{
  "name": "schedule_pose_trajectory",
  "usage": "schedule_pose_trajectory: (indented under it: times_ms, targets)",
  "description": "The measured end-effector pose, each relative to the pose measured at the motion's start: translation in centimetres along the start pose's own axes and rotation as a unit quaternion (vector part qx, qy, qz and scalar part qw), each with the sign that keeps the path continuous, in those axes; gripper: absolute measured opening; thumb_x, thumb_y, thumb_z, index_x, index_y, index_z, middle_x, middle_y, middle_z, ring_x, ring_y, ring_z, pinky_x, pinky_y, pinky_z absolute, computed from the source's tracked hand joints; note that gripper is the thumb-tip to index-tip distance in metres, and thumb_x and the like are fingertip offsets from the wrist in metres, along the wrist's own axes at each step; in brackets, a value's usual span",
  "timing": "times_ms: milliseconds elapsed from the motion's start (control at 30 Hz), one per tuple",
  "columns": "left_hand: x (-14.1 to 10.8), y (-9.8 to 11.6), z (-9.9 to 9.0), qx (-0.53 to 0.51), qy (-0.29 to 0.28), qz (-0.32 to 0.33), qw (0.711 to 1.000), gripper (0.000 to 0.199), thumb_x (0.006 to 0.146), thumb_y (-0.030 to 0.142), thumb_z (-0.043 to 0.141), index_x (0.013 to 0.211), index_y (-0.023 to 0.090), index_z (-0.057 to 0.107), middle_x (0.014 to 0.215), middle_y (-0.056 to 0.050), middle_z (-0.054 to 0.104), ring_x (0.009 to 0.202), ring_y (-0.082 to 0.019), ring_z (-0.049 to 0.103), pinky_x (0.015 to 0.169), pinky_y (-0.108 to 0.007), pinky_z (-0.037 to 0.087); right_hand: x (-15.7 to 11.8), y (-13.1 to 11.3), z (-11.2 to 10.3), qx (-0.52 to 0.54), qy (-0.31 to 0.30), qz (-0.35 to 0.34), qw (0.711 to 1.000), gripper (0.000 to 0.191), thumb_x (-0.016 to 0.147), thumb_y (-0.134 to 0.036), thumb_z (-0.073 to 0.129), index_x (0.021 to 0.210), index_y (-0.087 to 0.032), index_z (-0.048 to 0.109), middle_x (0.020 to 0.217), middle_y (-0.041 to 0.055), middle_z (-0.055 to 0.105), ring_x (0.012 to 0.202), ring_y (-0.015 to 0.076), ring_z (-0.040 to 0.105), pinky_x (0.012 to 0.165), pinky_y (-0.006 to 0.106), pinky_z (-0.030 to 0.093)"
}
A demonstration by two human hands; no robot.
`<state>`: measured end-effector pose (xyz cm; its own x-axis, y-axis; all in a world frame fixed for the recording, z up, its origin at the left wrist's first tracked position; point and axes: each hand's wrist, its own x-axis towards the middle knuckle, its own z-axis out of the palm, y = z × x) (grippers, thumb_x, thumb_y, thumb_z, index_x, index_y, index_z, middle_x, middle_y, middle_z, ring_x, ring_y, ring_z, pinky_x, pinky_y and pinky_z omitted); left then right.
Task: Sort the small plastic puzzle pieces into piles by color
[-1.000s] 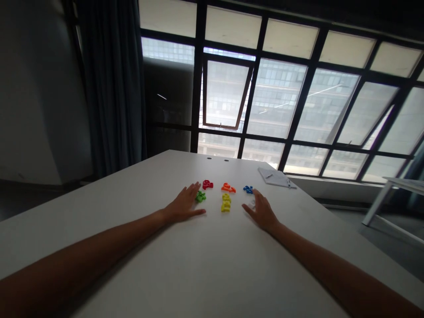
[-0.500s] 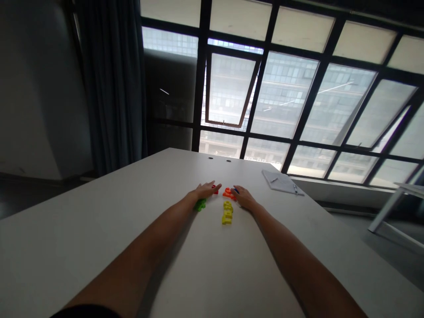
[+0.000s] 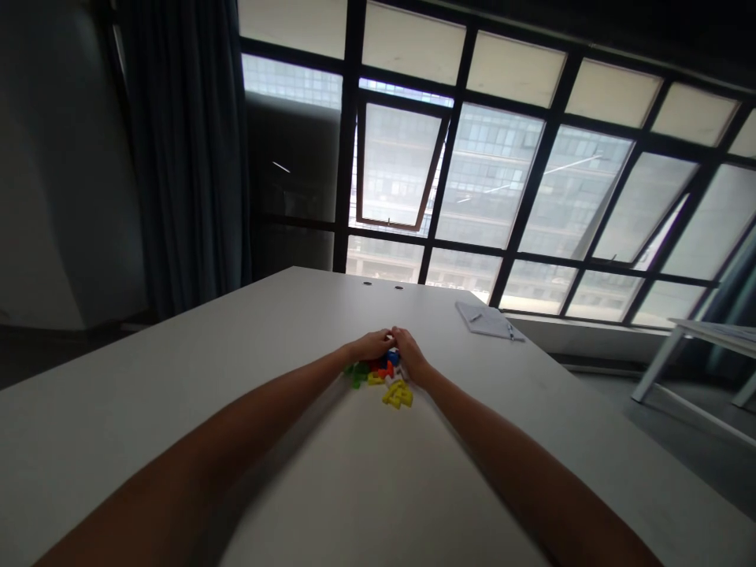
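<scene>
our left hand (image 3: pixel 371 345) and right hand (image 3: pixel 409 354) meet fingertip to fingertip, cupped over a heap of small plastic pieces (image 3: pixel 378 372) on the white tabletop (image 3: pixel 248 331); we cannot tell whether either grip holds one. yellow pieces (image 3: pixel 398 394) lie nearest us, just outside our right wrist. we do best keeping our fingers low, curved around the heap's edge.

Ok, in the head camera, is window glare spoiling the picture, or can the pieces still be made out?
Head view: the window is bright, leaving the room dim, but no glare falls on the coloured plastic pieces. Their colours read clearly, though individual shapes are small, and the left hand and right hand hide part of the pile.
</scene>
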<state>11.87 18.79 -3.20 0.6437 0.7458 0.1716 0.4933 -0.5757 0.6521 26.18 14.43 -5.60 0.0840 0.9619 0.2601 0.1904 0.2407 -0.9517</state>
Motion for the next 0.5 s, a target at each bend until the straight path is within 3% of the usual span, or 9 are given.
schedule_pose_trajectory:
  times_ms: [100,167,200,267,367,433,500]
  targets:
    - [-2.3,1.2,-2.6,0.025,-0.034,0.01,0.999,0.063,0.095,0.064,0.046,0.139,0.02,0.059,0.135,-0.011,0.067,0.114,-0.028,0.067,0.095,-0.034,0.053,-2.3,-2.3,-1.8,-0.03,-0.049,0.004,0.998,0.054,0.095,-0.064,0.045,0.127,-0.024,0.06,0.128,0.0104,0.066,0.118,0.0259,0.062,0.098,0.042,0.052]
    - [-4.4,1.2,-4.5,0.041,-0.049,0.016,0.998,0.068,0.091,0.07,0.049,0.139,0.023,0.06,0.133,-0.01,0.068,0.116,-0.03,0.066,0.096,-0.036,0.052,-4.1,-3.6,-3.8,-0.071,-0.097,-0.01,0.993,0.06,0.086,-0.065,0.065,0.13,-0.025,0.061,0.135,0.0103,0.063,0.126,0.0285,0.058,0.106,0.045,0.047]
    - [-5.6,1.0,-5.3,0.051,-0.055,0.018,0.997,0.074,0.085,0.073,0.057,0.141,0.025,0.059,0.138,-0.01,0.065,0.123,-0.033,0.062,0.099,-0.039,0.051,-5.1,-4.0,-4.8,-0.104,-0.131,-0.018,0.986,0.07,0.078,-0.063,0.076,0.135,-0.025,0.06,0.143,0.0108,0.059,0.133,0.0307,0.053,0.111,0.047,0.042]
    - [-7.9,0.3,-6.3,0.099,-0.089,0.007,0.991,0.1,0.066,0.076,0.075,0.15,0.028,0.05,0.155,-0.012,0.049,0.137,-0.04,0.05,0.105,-0.046,0.047,-7.0,-4.4,-6.3,-0.237,-0.23,-0.031,0.943,0.1,0.069,-0.066,0.081,0.153,-0.026,0.043,0.16,0.0132,0.04,0.144,0.0351,0.041,0.117,0.051,0.036]
    - [-10.5,-0.4,-5.9,0.151,-0.133,0.017,0.979,0.13,0.047,0.075,0.085,0.157,0.022,0.039,0.159,-0.02,0.041,0.142,-0.045,0.042,0.111,-0.051,0.042,-9.3,-3.9,-6.6,-0.351,-0.286,-0.036,0.891,0.126,0.061,-0.068,0.086,0.162,-0.026,0.024,0.165,0.0164,0.03,0.15,0.0415,0.029,0.12,0.059,0.027]
    - [-11.3,-0.1,-4.8,0.169,-0.113,0.049,0.978,0.127,0.051,0.074,0.085,0.157,0.021,0.039,0.158,-0.02,0.041,0.143,-0.044,0.04,0.113,-0.052,0.039,-10.0,-3.2,-5.7,-0.373,-0.261,-0.067,0.888,0.125,0.062,-0.067,0.086,0.162,-0.024,0.025,0.161,0.0181,0.035,0.149,0.0428,0.028,0.121,0.06,0.024]
    - [-11.4,0.8,-3.6,0.167,-0.085,0.073,0.98,0.114,0.058,0.07,0.084,0.153,0.022,0.043,0.149,-0.019,0.052,0.135,-0.042,0.049,0.109,-0.05,0.043,-10.2,-2.7,-4.6,-0.361,-0.227,-0.109,0.898,0.118,0.066,-0.064,0.085,0.161,-0.022,0.028,0.156,0.0186,0.042,0.144,0.0411,0.037,0.119,0.058,0.029]
